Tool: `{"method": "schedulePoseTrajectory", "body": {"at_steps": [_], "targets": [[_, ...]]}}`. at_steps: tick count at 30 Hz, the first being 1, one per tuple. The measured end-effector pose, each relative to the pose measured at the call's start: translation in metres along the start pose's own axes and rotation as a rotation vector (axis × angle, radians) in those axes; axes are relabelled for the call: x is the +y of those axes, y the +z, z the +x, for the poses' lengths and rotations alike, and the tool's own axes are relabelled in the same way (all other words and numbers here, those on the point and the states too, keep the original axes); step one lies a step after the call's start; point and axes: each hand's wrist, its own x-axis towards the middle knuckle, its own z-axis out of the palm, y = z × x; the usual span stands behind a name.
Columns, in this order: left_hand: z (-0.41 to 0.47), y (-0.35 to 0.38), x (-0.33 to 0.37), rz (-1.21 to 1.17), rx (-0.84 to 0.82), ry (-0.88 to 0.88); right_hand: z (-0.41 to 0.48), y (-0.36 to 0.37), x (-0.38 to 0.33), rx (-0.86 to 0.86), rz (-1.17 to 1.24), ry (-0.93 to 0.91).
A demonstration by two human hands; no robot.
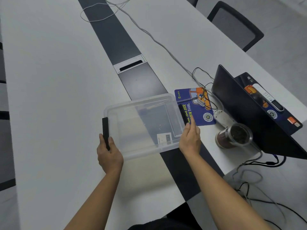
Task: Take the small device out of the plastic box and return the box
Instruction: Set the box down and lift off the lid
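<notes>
I have the box [141,151] between both hands, lying across the table's [49,80] dark strip [141,80]. My left hand [108,153] curls round its left latch [105,128], and my right hand [190,140] lies nearly straight-fingered against the right latch [181,113]. Bare tabletop spreads to the left, while a pad [199,113], jar [232,136] and laptop [240,113] crowd the right end; I cannot make out the device.

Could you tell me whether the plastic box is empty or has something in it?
Seemingly empty: through the clear box only the table and a white label near its corner show.
</notes>
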Motion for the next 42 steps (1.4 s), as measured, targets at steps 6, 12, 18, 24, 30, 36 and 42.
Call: {"method": "schedulePoseTrajectory", "body": {"at_steps": [6,12,18,24,30,36,42], "targets": [[0.01,-0.009,0.005,-0.04,0.071,-0.076,-0.001,0.0,0.002,-0.009,-0.01,-0.039],[0.007,-0.013,0.005,0.178,-0.055,0.111,-0.001,-0.004,0.003,-0.041,-0.172,-0.075],[0.007,-0.02,0.004,0.038,0.008,0.195,-0.007,-0.014,0.0,-0.092,-0.049,-0.064],[-0.049,-0.042,0.001,-0.147,-0.024,0.188,-0.065,-0.04,0.009,-0.013,0.067,0.017],[-0.108,-0.054,-0.06,-0.107,-0.156,0.098,-0.137,-0.06,0.072,-0.013,-0.014,0.074],[-0.128,-0.06,-0.112,0.173,-0.316,0.073,-0.16,-0.067,0.115,-0.111,-0.184,0.202],[-0.118,-0.055,-0.141,0.445,-0.431,0.048,-0.15,-0.059,0.136,-0.21,-0.29,0.195]]}}
